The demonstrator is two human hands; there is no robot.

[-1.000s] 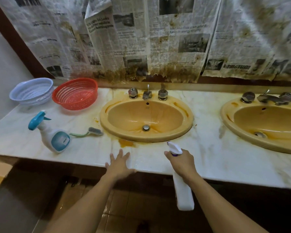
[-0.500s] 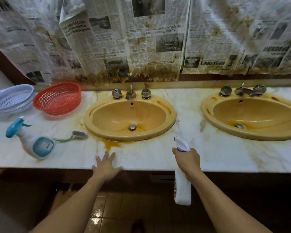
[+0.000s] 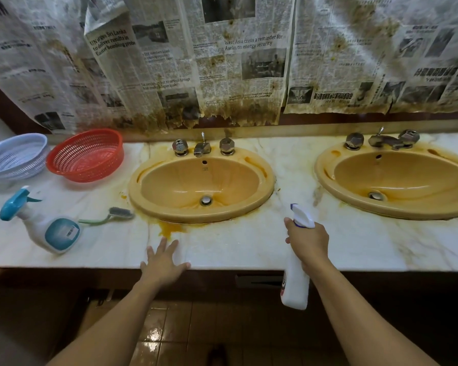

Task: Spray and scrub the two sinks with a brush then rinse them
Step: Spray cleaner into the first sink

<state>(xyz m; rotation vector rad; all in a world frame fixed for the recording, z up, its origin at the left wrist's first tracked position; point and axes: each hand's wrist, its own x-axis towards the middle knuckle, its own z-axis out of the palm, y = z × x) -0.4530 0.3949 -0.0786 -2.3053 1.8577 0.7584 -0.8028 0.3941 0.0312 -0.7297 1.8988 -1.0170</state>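
Stained newspapers [image 3: 222, 62] across back wall [image 3: 354, 118], veined marble counter [image 3: 368, 247], glossy brown floor tiles [image 3: 185, 328]

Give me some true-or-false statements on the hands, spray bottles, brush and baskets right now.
1. The right hand grips a white spray bottle. True.
2. The left hand holds the brush. False: it rests flat on the counter edge; the brush lies beside the left sink.
3. A teal-headed spray bottle lies on the counter. True.
4. The red basket sits in the left sink. False: it stands on the counter, next to the pale blue basket.
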